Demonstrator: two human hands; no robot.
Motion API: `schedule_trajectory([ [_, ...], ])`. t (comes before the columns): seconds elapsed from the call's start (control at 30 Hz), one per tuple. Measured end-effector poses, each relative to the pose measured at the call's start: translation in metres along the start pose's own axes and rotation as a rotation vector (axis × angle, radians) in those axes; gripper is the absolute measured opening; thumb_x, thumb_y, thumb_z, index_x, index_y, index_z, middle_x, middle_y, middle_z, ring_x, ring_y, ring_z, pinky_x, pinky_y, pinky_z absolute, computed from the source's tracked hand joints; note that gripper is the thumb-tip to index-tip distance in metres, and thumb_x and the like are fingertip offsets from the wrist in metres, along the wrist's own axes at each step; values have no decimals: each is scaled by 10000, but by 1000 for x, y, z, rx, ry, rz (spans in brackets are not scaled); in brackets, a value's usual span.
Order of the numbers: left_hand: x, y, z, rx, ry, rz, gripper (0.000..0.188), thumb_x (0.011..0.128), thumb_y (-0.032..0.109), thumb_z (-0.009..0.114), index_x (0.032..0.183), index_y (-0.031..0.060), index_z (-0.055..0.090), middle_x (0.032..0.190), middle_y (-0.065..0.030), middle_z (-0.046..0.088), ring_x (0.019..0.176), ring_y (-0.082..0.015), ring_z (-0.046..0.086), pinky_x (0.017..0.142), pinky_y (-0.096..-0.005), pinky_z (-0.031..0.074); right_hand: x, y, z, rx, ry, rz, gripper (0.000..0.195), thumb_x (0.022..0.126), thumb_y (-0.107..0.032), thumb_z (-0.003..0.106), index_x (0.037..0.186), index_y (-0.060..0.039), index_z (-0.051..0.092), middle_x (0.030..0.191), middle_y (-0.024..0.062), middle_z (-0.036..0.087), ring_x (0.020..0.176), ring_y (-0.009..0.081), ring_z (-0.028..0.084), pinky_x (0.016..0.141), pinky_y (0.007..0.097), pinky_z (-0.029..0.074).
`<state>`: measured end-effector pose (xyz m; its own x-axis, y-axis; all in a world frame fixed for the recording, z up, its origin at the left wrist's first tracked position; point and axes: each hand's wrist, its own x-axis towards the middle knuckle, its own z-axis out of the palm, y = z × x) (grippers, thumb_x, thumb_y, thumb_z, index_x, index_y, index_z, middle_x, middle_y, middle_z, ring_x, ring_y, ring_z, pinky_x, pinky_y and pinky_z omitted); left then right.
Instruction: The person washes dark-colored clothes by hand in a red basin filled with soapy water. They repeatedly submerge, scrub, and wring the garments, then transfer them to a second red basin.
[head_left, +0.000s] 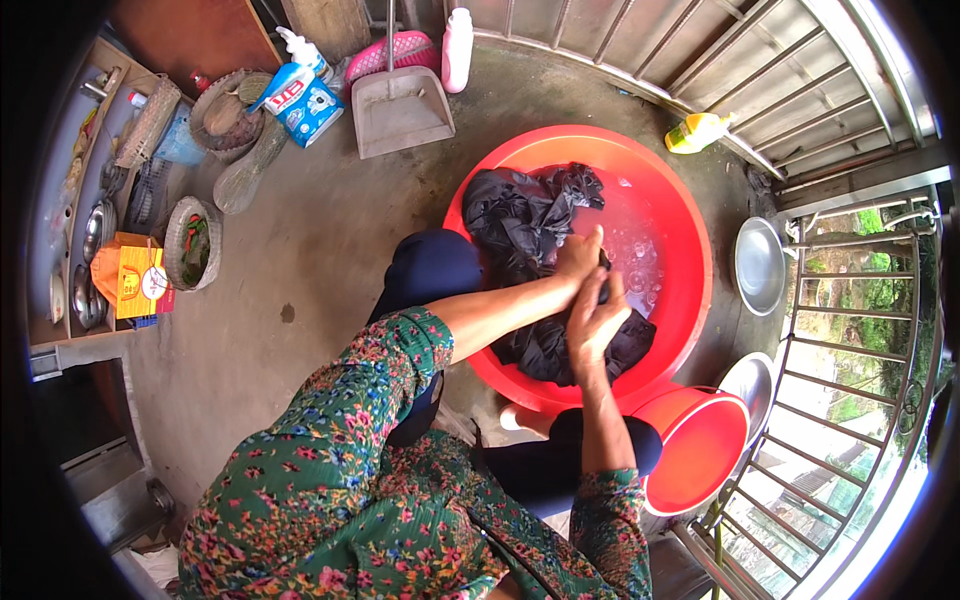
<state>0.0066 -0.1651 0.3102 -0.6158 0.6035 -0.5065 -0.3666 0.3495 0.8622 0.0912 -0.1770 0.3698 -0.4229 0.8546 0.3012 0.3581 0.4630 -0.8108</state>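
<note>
Before me stands a large red plastic basin (691, 247) holding soapy water (626, 240). A wet black garment (517, 214) is bunched along its left side, with more dark cloth (634, 345) at the near edge. My left hand (577, 259) and my right hand (598, 319) are close together over the basin, closed around a small dark fold of the cloth. Most of that fold is hidden by my fingers, and how it joins the rest cannot be made out.
A red bucket (697, 457) adjoins the basin at the near right. Metal bowls (760, 266) stand along the right side. A yellow bottle (694, 135), a dustpan (403, 112), a blue detergent bag (307, 105) and a white-pink bottle (457, 52) are farther back. Woven baskets (214, 247) sit left.
</note>
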Motion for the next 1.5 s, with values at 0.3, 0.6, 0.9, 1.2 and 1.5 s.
schedule_trajectory([
  [0.3,-5,-10,4,58,48,186,489,930,358,534,634,-26,597,506,-86,538,523,-146,506,499,-410,382,-2,8,-3,-56,-91,53,308,947,-175,527,697,5,513,535,228,479,442,351,500,454,402,399],
  [0.6,-20,-23,3,91,-159,-14,341,944,297,526,912,-15,660,783,-62,654,757,-100,527,653,-347,433,11,2,-11,-219,23,126,315,940,-200,532,716,20,543,583,262,527,489,392,546,482,444,411],
  [0.9,-20,-24,12,-153,-361,-207,310,983,287,504,961,13,647,884,-10,635,834,-94,545,753,-276,444,15,57,-24,-260,60,123,314,924,-219,560,722,21,551,585,273,496,483,405,493,484,445,405],
  [1.2,43,-31,4,-680,-113,-395,325,927,388,578,890,68,620,842,-84,646,760,-209,623,686,-366,515,12,29,-25,480,-2,359,322,1009,-255,474,1049,13,648,953,69,657,862,142,574,810,302,470],
  [1.5,-4,-27,14,-279,-269,-93,360,955,390,511,802,86,630,754,-22,604,629,-119,545,552,-300,440,7,-8,-10,47,14,-199,343,841,-276,704,698,-26,517,546,149,486,447,321,490,455,375,404],
])
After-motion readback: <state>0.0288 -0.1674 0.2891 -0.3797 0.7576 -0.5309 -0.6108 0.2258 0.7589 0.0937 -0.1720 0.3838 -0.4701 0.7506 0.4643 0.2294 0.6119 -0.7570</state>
